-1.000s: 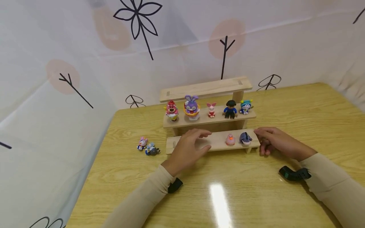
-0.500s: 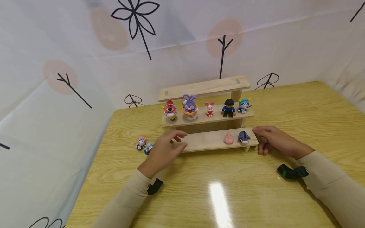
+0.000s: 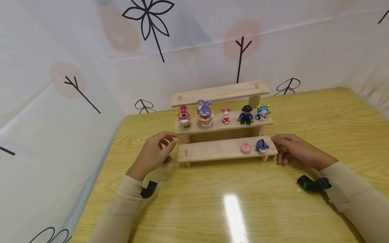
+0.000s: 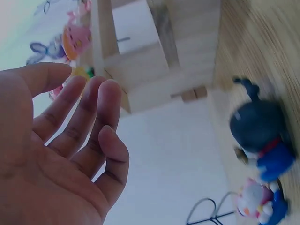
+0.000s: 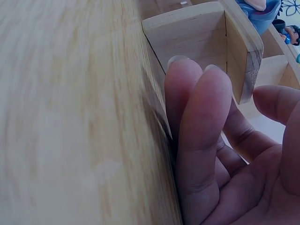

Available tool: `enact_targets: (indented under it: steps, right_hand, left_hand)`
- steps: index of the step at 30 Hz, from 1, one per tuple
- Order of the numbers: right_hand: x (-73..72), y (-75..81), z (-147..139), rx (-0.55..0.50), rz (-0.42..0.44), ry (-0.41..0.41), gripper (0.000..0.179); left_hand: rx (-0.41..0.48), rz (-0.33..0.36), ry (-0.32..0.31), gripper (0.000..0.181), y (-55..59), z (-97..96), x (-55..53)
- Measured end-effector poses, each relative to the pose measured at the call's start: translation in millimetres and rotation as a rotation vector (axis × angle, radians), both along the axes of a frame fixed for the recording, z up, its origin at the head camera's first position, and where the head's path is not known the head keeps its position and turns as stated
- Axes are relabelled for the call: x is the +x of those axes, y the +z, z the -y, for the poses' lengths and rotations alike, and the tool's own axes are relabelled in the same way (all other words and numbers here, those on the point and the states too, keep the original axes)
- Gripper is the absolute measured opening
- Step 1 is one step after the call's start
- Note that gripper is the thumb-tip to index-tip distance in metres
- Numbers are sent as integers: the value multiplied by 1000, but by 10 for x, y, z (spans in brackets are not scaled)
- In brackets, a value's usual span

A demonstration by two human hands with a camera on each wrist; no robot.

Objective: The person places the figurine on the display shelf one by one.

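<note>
My left hand [image 3: 152, 153] hovers left of the wooden tiered shelf [image 3: 212, 151], its fingers loosely bent and nothing between them. It hides most of the small toy figures on the table; in the left wrist view a dark-and-blue figure [image 4: 260, 129] and a pink-and-blue figure [image 4: 255, 199] lie below it. At the shelf's other end, my right hand [image 3: 296, 150] rests with relaxed fingers on the table, a fingertip right at the lowest board's corner. A pink duck figure [image 3: 245, 147] and a blue-grey donkey figure [image 3: 262, 145] sit near that end.
On the middle tier stand a pink bear figure [image 3: 183, 116], a purple rabbit figure [image 3: 205, 114], a piglet figure [image 3: 226, 115], a black-haired toy man [image 3: 246, 114] and a blue figure with yellow horns [image 3: 262, 112]. A patterned cloth [image 3: 197, 44] hangs behind the table [image 3: 194, 199].
My left hand has moved left, from over the lowest board to over the loose figures, covering them in the head view. My right hand has stayed at the shelf's right end.
</note>
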State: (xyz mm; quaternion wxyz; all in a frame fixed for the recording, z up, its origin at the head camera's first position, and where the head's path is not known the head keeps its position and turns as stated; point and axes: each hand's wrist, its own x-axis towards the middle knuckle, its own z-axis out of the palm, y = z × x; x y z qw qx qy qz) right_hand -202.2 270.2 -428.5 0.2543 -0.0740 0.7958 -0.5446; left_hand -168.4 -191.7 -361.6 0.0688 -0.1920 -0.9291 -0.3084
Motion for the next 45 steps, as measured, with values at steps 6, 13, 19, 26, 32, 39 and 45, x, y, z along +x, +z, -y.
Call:
enact_targets:
  steps: [6, 13, 19, 26, 32, 39, 45]
  right_hand:
    - [-6, -5, -17, 9, 0, 0, 53]
    - [-7, 1, -14, 10, -6, 4, 56]
    - [0, -3, -10, -1, -8, 5, 54]
    - [2, 6, -25, -4, -18, 9, 54]
    - [-8, 5, -14, -1, -14, 9, 55]
    - [-11, 0, -13, 0, -15, 6, 54]
    - [-4, -6, -8, -7, -18, 8, 52]
  left_hand:
    - [-7, 73, 55, 25, -50, 128, -81]
    - [-107, 173, 76, 25, -118, 299, -172]
    - [-168, 287, 55, 23, -147, 405, -229]
    - [-220, 381, 25, 27, -164, 443, -248]
    - [-208, 419, -13, 28, -174, 479, -241]
    - [-223, 410, -41, 28, -166, 499, -238]
    - [-236, 425, -64, 29, -161, 497, -224]
